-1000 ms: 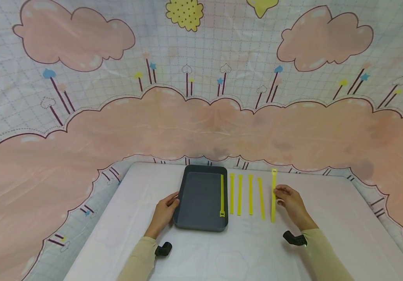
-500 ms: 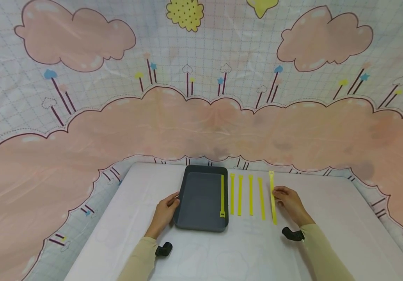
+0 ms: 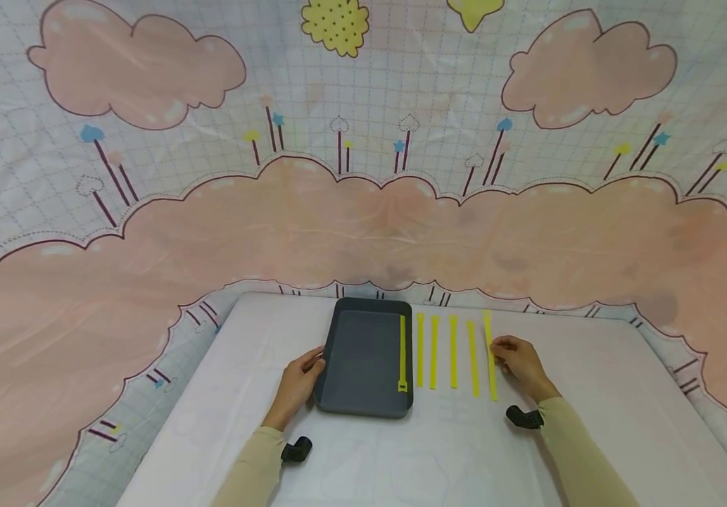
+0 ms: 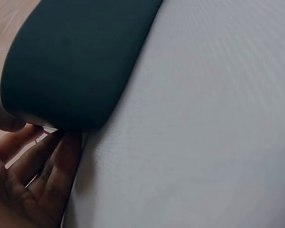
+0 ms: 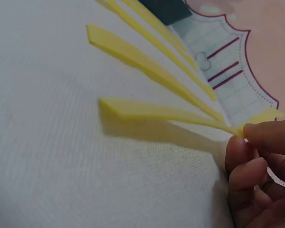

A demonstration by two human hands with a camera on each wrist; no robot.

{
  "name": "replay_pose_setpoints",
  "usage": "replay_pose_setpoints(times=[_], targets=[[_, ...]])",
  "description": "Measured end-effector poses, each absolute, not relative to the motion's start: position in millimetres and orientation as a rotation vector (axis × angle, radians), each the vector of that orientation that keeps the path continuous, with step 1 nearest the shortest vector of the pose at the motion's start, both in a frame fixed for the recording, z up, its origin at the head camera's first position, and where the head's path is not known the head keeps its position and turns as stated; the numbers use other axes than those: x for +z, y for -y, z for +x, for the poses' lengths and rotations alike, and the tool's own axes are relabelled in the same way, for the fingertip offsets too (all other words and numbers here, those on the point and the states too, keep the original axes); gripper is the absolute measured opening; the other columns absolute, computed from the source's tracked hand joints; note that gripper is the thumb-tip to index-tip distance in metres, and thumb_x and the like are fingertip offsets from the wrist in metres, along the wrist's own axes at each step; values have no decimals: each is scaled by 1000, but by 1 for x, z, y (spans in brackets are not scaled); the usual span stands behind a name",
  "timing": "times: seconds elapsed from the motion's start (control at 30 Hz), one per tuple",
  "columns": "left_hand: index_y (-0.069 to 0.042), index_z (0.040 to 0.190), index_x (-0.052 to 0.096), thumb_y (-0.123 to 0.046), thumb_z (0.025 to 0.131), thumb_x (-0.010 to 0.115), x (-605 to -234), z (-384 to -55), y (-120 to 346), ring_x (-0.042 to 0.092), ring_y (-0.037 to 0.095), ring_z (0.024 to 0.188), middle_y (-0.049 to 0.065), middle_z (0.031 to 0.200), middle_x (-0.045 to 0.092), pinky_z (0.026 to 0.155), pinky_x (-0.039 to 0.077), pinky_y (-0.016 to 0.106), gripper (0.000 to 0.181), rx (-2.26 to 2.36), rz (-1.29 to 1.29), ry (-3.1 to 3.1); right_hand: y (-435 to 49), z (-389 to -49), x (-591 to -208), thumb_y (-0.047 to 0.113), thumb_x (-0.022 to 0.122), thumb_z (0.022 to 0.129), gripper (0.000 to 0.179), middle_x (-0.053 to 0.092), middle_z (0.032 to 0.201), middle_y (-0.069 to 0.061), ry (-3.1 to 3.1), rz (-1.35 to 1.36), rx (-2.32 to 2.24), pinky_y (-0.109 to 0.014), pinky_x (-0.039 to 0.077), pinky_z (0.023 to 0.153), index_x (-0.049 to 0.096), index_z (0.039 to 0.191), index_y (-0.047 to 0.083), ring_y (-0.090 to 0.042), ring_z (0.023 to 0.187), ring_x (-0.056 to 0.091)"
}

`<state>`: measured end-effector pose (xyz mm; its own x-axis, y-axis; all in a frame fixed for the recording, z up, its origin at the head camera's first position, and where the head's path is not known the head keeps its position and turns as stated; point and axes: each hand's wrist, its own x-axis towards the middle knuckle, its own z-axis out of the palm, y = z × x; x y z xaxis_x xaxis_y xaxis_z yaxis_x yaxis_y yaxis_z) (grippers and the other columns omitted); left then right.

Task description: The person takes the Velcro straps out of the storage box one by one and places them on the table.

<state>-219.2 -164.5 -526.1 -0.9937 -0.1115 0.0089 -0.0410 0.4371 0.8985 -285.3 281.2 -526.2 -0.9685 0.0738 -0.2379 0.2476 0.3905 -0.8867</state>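
My right hand [image 3: 523, 365] pinches a yellow cable tie [image 3: 488, 352] between thumb and fingertips near its middle. In the right wrist view this cable tie [image 5: 147, 110] bends slightly, and its near end casts a shadow on the white table. Left of it, several matching yellow cable ties [image 3: 453, 352] lie side by side, roughly parallel. One more cable tie [image 3: 402, 352], its slotted head toward me, lies inside the dark grey tray [image 3: 363, 403] along the right side. My left hand [image 3: 296, 384] grips the tray's left edge, thumb at the rim and other fingers low against its side.
The white table [image 3: 452, 458] carries the tray and cable ties. Behind it hangs a cloth [image 3: 388, 232] printed with pink clouds. A black wrist device [image 3: 296, 449] sits by the left sleeve, another black device [image 3: 523, 417] by the right.
My right hand has shifted slightly left with its cable tie, which now tilts with its top to the left and sits closer to the row. The left hand and tray have stayed put.
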Motion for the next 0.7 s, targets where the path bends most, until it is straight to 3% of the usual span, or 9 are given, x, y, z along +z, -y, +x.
replay_pose_setpoints(times=[0.23, 0.7], targets=[[-9, 137, 59, -19, 99, 57, -527, -219, 165, 63, 34, 119, 18, 123, 68, 103, 47, 51, 39, -1602, 128, 2632, -281, -288, -527, 15, 58, 98, 26, 58, 77, 2, -2493, 339, -1593, -21, 44, 52, 59, 116, -4, -8, 64, 53], [-9, 136, 59, -18, 99, 58, -527, -217, 165, 63, 34, 119, 19, 124, 68, 102, 47, 51, 38, -1613, 155, 2624, -282, -292, -531, 17, 62, 96, 28, 61, 71, 1, -2523, 367, -1540, -23, 45, 52, 62, 116, -3, -10, 61, 53]])
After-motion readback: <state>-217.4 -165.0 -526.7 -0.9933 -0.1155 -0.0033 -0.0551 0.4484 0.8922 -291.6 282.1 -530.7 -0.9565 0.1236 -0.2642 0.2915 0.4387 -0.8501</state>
